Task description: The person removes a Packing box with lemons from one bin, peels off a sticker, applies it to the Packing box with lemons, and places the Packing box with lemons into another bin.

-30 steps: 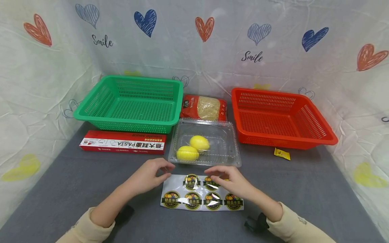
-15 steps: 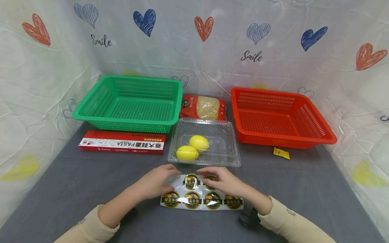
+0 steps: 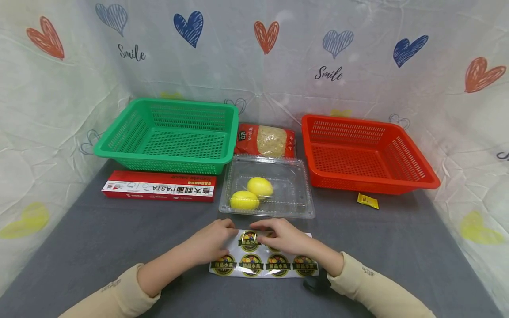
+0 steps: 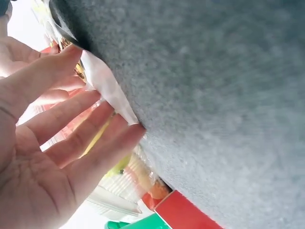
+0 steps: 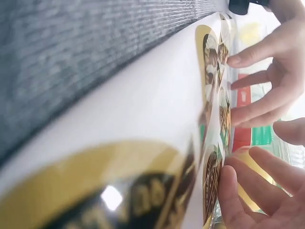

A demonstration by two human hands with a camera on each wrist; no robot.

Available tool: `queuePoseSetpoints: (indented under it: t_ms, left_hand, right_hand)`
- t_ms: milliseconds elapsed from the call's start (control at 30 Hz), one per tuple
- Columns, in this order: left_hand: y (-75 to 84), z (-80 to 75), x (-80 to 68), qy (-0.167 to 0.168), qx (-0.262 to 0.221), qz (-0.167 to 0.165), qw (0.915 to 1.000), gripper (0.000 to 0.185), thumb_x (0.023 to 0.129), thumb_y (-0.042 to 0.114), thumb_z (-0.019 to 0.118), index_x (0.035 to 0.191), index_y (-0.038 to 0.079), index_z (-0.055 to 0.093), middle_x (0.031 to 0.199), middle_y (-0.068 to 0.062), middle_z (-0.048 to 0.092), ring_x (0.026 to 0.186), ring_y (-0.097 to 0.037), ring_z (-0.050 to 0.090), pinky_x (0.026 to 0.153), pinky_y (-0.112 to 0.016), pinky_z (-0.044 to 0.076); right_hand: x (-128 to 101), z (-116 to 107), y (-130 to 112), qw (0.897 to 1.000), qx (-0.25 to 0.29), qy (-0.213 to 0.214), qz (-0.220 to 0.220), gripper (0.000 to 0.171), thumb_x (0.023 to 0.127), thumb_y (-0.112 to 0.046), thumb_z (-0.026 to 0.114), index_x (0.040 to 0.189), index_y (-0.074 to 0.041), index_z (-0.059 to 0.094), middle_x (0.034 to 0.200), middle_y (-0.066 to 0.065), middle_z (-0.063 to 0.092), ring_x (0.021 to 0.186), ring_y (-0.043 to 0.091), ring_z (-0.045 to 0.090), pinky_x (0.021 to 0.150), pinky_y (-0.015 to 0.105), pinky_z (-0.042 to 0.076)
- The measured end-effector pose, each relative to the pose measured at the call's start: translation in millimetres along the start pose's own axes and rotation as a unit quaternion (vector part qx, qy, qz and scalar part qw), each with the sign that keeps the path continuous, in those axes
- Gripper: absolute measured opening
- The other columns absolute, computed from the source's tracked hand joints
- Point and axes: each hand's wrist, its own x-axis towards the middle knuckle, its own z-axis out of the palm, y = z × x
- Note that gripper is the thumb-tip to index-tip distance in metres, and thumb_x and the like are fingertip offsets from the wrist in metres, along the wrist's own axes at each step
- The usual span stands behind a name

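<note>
A white sheet of round gold-and-black fruit stickers point(image 3: 251, 265) lies on the grey table, and both hands are over its upper part. My left hand point(image 3: 210, 243) is at the sheet's left edge; in the left wrist view its spread fingertips point(image 4: 136, 131) meet that edge. From the right, my right hand point(image 3: 284, 238) reaches over the top row, thumb and forefinger beside a sticker, partly covering another. The right wrist view shows its fingertips point(image 5: 228, 174) right at the sticker's surface. Beyond the sheet, two lemons point(image 3: 260, 187) sit in a clear plastic container point(image 3: 292, 194).
A green basket point(image 3: 163, 152) stands at the back left, with a red pasta box point(image 3: 159, 187) before it. A red bag of food point(image 3: 270, 140) lies behind the container. At the back right are a red basket point(image 3: 370, 185) and a small yellow packet point(image 3: 367, 201).
The left hand has moved right onto the sheet's left edge. The right hand has shifted left along the top row, toward the left hand. The lemons, container and baskets stay put.
</note>
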Motion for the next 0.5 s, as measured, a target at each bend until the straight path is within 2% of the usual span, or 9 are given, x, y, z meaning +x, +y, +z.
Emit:
queuePoseSetpoints:
  t_ms: [167, 500]
  left_hand:
    - [3.5, -0.8, 1.8, -0.009, 0.011, -0.009, 0.9999, 0.036, 0.068, 0.011, 0.079, 0.099, -0.002, 0.066, 0.097, -0.009, 0.056, 0.085, -0.024, 0.052, 0.075, -0.035, 0.047]
    - [6.4, -1.9, 1.6, -0.014, 0.004, -0.019, 0.9997, 0.035, 0.068, 0.010, 0.080, 0.099, -0.002, 0.067, 0.098, -0.010, 0.056, 0.086, -0.025, 0.051, 0.076, -0.036, 0.047]
  right_hand:
    - [1.5, 1.4, -1.6, 1.000, -0.006, -0.004, 0.003, 0.035, 0.091, -0.013, 0.055, 0.125, -0.005, 0.055, 0.122, 0.003, 0.057, 0.109, 0.017, 0.054, 0.081, 0.021, 0.048]
    - [2.2, 3.2, -1.4, 1.000, 0.002, 0.007, -0.004, 0.034, 0.089, -0.009, 0.056, 0.123, -0.005, 0.056, 0.118, 0.003, 0.059, 0.106, 0.016, 0.055, 0.079, 0.021, 0.049]
